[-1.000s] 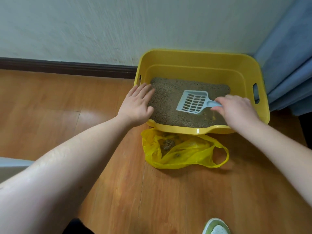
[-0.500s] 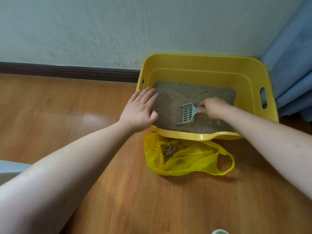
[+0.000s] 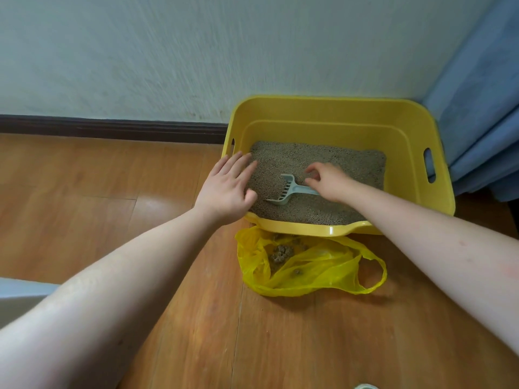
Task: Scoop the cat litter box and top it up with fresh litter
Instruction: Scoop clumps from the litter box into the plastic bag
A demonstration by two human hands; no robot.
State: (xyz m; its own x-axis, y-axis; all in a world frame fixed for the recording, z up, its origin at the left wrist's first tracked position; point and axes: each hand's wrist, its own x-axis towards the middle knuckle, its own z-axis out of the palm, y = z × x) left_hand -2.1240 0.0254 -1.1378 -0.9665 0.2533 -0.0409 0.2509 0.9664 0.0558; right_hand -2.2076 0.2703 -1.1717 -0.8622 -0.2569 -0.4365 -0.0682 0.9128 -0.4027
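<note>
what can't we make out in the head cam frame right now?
- Scoop: the end of its handle is hidden under the right hand, so the grip cannot be read.
- Litter box: near-right corner covered by the right forearm.
- Yellow bag: contents partly hidden by its folds.
- Left hand: covers the box's left rim.
- Pale object at the bottom edge: cut off, unidentifiable.

A pale textured wall [image 3: 140,51] with dark baseboard [image 3: 112,127] meets glossy wood floor [image 3: 84,178]; blue, probably curtain [image 3: 483,108], right.
</note>
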